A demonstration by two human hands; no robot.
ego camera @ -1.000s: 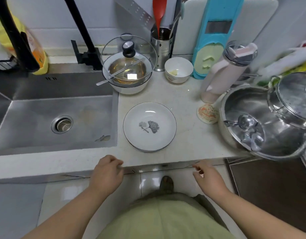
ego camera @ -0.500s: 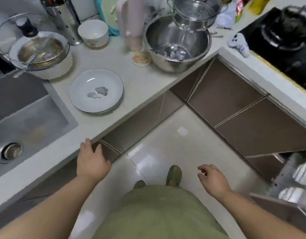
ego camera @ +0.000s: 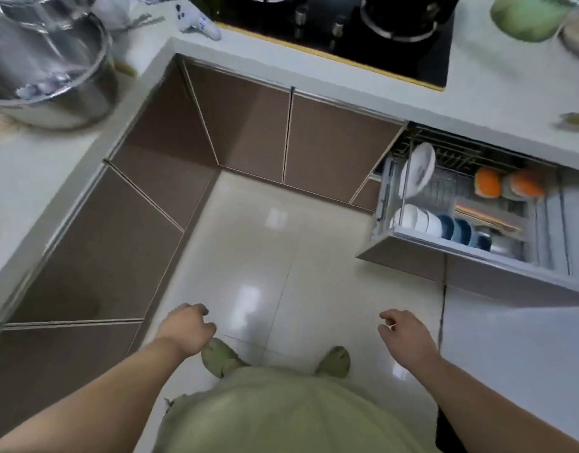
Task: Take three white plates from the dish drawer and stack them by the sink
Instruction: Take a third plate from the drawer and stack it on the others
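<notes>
The dish drawer (ego camera: 471,223) stands pulled out from under the counter (ego camera: 477,103) at the right, its front edge jutting over the floor (ego camera: 265,250). A white plate (ego camera: 418,168) stands on edge in the wire rack at the drawer's back left; in front of it a row of white bowls (ego camera: 415,219) runs into a row of blue bowls (ego camera: 458,228), and two orange bowls (ego camera: 507,183) lie further right. No writing or label can be read on any of these; the picture is blurred. The left hand (ego camera: 186,330) hangs low over the floor with fingers loosely curled, holding nothing. The right hand (ego camera: 405,331) is also empty, fingers half curled, well apart from the drawer and below its corner. Between the hands and the drawer the pale tiled floor lies open, hemmed by brown cabinet doors (ego camera: 248,125) meeting in a corner. A black stove (ego camera: 363,31) sits in the counter behind, and a steel pot (ego camera: 52,76) stands on the counter at the upper left.
</notes>
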